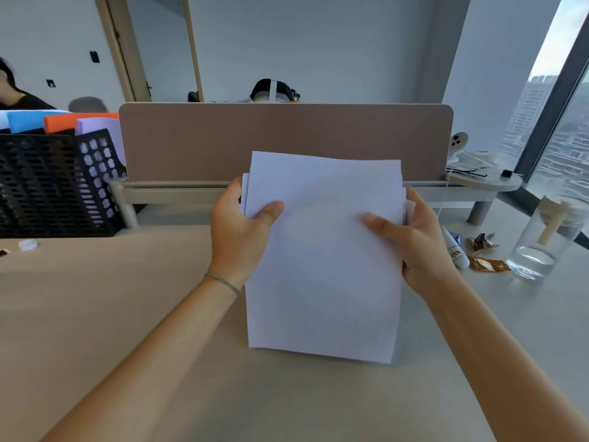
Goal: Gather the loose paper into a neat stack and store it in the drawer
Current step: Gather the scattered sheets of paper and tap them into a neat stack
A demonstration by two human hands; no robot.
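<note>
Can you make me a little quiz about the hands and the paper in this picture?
1. True or false: only the left hand holds the paper stack.
2. Are the sheets' top edges lined up evenly? A yes, B no.
3. Fill in: the glass jar stands on the paper's ____ side.

Key: 1 false, since the right hand grips it too. 2 B, since some sheets stick up higher. 3 right.
</note>
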